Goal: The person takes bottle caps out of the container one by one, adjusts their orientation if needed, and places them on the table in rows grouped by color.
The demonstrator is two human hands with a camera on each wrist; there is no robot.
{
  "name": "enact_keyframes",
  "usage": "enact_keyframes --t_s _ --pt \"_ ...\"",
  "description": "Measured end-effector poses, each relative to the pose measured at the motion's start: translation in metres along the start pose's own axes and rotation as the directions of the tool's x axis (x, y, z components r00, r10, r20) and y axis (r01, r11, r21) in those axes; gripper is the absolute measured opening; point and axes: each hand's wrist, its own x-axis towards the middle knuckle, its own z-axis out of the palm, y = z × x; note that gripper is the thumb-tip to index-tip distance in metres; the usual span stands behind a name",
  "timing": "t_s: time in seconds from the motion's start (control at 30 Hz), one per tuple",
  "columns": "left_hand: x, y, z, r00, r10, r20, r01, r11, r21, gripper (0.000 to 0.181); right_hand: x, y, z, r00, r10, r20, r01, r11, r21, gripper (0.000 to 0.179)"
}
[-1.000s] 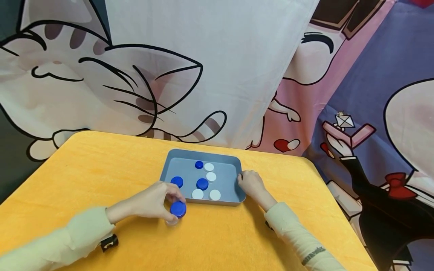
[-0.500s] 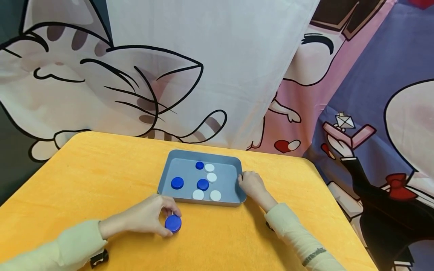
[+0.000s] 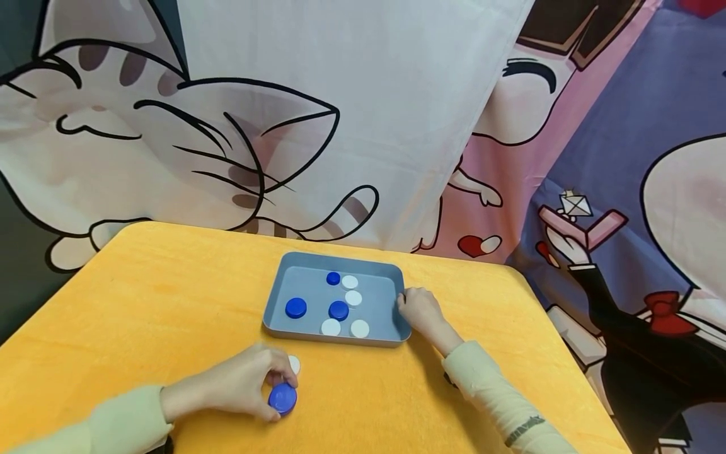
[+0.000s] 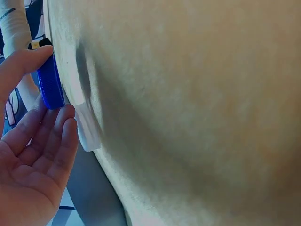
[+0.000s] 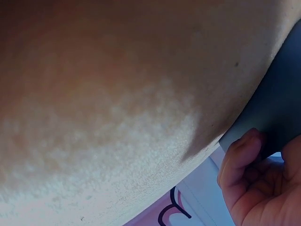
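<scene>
A blue bottle cap [image 3: 282, 398] is pinched between the thumb and fingertips of my left hand [image 3: 244, 381], just above the cloth in front of the tray. In the left wrist view the blue cap stands on edge, clear of the surface. A white bottle cap [image 3: 293, 364] lies on the table right behind those fingers, partly covered by them; the left wrist view shows its pale side. The blue-grey tray [image 3: 309, 277] has its right wall gripped by my right hand [image 3: 421, 309], whose fingers [image 5: 244, 155] curl at the edge in the right wrist view.
Inside the tray are three blue caps, one of them a small blue cap [image 3: 333, 278], and several white caps, such as the white cap [image 3: 360, 328] at the front. A yellow cloth [image 3: 170, 290] covers the table. A printed curtain [image 3: 397, 113] hangs behind it.
My left hand has drawn back from the tray's front toward the person, carrying the blue cap. The white cap has come into view on the table behind it. The right hand stays put.
</scene>
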Motion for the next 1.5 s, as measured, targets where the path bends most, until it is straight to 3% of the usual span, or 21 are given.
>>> enact_keyframes --t_s 0.1,0.27,0.8,1.13,1.5 --pt "-0.0023 -0.0013 0.0034 1.000 0.008 0.015 -0.007 1.000 -0.027 0.033 -0.0004 -0.0004 -0.0002 1.000 -0.005 -0.001 0.005 1.000 -0.007 0.037" --pt "-0.0041 -0.0036 0.0066 0.998 -0.031 0.051 0.034 0.998 -0.053 0.034 -0.0007 -0.0004 -0.0001 1.000 -0.010 0.000 0.010 1.000 -0.012 0.036" --pt "-0.0065 -0.0051 0.0104 0.999 -0.037 0.021 0.038 0.999 -0.031 0.033 -0.0005 -0.0005 0.0000 1.000 -0.018 -0.009 0.018 1.000 -0.001 0.035" --pt "-0.0064 -0.0041 0.0101 0.998 -0.054 0.034 0.055 0.998 -0.016 0.033 -0.0012 -0.0009 0.0001 1.000 -0.019 -0.017 0.019 1.000 -0.007 0.037" --pt "-0.0083 -0.0040 0.0099 0.999 -0.026 0.022 0.025 0.999 0.027 0.035 -0.0010 -0.0003 0.0003 1.000 -0.005 -0.002 0.005 1.000 -0.002 0.037"
